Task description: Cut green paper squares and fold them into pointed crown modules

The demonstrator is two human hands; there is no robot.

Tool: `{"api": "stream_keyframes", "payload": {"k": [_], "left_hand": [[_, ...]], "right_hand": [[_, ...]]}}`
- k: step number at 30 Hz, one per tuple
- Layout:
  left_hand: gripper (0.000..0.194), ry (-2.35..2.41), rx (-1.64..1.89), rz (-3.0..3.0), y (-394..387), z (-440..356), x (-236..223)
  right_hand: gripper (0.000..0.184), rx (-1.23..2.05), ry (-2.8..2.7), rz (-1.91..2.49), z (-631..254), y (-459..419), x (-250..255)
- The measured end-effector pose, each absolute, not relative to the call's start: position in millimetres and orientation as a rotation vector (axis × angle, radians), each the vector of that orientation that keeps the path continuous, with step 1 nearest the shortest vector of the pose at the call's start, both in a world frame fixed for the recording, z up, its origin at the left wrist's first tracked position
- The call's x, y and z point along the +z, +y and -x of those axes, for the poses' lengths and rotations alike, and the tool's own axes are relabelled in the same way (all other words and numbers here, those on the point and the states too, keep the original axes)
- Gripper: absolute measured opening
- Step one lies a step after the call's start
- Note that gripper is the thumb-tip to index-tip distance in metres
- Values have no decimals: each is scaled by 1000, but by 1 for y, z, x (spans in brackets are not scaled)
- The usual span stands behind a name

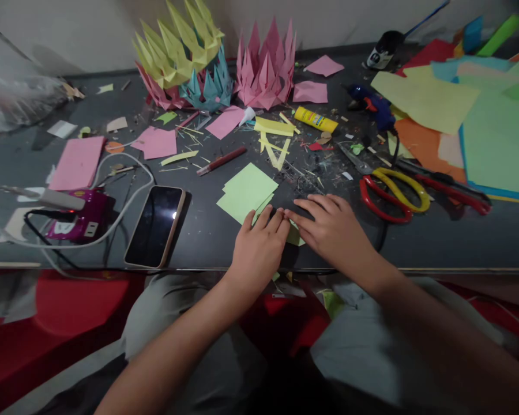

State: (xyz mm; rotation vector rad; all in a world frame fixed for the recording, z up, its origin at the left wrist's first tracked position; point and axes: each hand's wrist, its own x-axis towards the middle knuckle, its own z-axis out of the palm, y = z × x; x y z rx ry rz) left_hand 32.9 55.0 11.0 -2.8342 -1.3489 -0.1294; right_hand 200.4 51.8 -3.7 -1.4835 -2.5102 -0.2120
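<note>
My left hand (262,241) lies palm down near the table's front edge, fingers stretched out over a piece of green paper (294,235). Beside it my right hand (331,226) rests with its fingers spread, the index fingertip almost meeting the left hand. Most of that paper is hidden under both hands, so its shape and any fold cannot be made out. Just beyond the left fingertips is a small stack of light green paper squares (247,191), partly covered by those fingers.
Scissors (393,193) and a glue gun (372,106) lie right, near coloured sheets (497,132). Folded paper crowns (266,72) stand behind a glue stick (315,119) and scattered scraps. Left are a phone (155,226), a purple power adapter (80,216) and cables.
</note>
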Motion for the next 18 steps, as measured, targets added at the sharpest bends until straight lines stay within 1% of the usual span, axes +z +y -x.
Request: {"api": "stream_keyframes", "payload": {"k": [5, 12, 18], "left_hand": [[34, -1431, -144, 2830, 53, -34, 13], [32, -1458, -218, 2872, 54, -29, 10], [30, -1452, -311, 2896, 56, -25, 4]], "right_hand": [[22, -242, -2432, 1526, -200, 49, 4], [21, -233, -2396, 1554, -208, 44, 8], [21, -121, -2386, 1544, -216, 43, 4]]}}
